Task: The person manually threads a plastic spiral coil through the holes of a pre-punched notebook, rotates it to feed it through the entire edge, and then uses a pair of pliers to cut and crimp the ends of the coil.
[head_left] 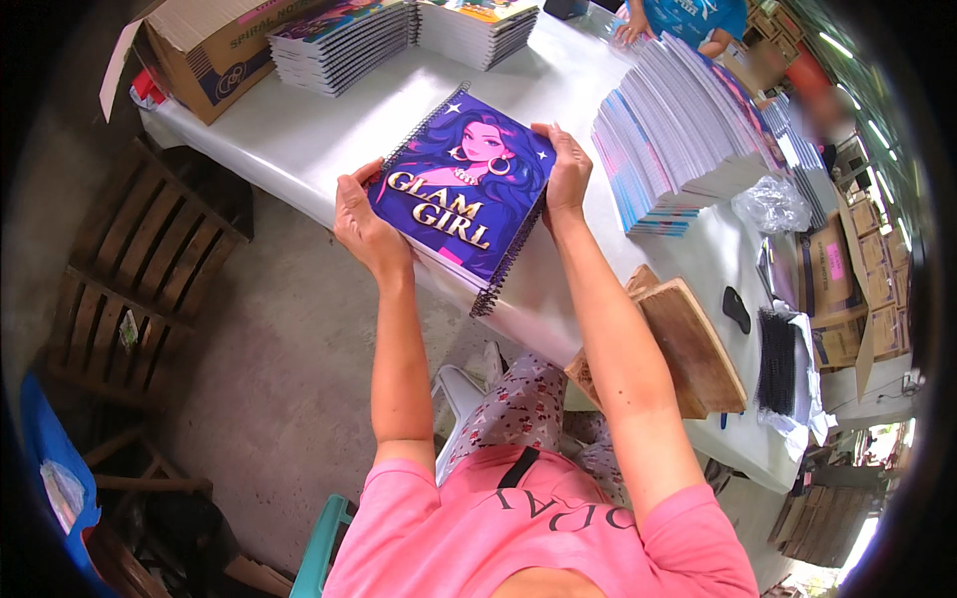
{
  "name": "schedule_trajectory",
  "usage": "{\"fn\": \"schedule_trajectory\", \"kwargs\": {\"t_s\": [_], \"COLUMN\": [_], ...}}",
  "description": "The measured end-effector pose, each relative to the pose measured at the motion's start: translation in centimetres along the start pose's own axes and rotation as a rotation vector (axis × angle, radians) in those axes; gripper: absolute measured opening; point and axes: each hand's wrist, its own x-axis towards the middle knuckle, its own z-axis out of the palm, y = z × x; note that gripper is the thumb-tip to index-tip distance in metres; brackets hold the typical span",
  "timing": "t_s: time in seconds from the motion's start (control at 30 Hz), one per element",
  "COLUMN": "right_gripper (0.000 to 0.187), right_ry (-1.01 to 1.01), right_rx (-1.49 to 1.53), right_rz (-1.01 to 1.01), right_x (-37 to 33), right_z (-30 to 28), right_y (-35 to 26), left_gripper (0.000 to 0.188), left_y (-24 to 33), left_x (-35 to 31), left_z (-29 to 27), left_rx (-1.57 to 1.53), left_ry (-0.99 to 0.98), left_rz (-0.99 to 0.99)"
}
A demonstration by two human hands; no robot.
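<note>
Between my two hands is a small stack of spiral notebooks [464, 184], over the near edge of the table. The top cover is purple with a cartoon woman with long hair and hoop earrings, and large gold lettering. Black coils show along both the left and the right side, so more than one notebook seems to be there; the exact number is hidden. My left hand [371, 224] grips the left edge, thumb up by the cover. My right hand [565, 171] closes on the right edge near the upper corner.
White-covered table [329, 149] with notebook stacks [344, 50] at the back and a tall leaning row of notebooks [673, 135] to the right. An open carton [214, 60] stands back left. Wooden boards [688, 344], black coils [776, 359] and crumpled plastic [773, 204] lie right. Another person [698, 18] stands across.
</note>
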Motion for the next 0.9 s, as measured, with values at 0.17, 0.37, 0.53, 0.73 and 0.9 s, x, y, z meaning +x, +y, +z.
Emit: {"fn": "schedule_trajectory", "kwargs": {"t_s": [0.17, 0.37, 0.53, 0.73, 0.9], "right_gripper": [0.023, 0.026, 0.035, 0.06, 0.072], "right_ry": [0.047, -0.118, -0.122, 0.029, 0.052], "right_rx": [-0.407, -0.614, -1.119, -1.341, -1.122], "right_rz": [-0.134, -0.815, -0.854, -0.35, 0.404], "right_x": [0.2, 1.8, 5.7, 18.9, 17.6], "right_z": [0.1, 1.2, -3.8, -24.5, -24.2], "right_y": [-0.2, -15.3, -21.3, -24.2, -21.9], "left_gripper": [0.055, 0.038, 0.03, 0.036, 0.035], "left_y": [0.1, 4.1, 7.9, 5.3, 4.5], "left_x": [0.3, -1.5, -14.5, -25.0, -25.1], "left_z": [-0.6, -3.4, -4.3, -0.7, -0.1], "left_rx": [-0.144, 0.21, 0.118, 0.128, 0.283], "left_ry": [-0.037, 0.183, -0.812, -1.502, -1.492], "left_rz": [-0.094, 0.504, 0.831, 0.742, 0.868]}}
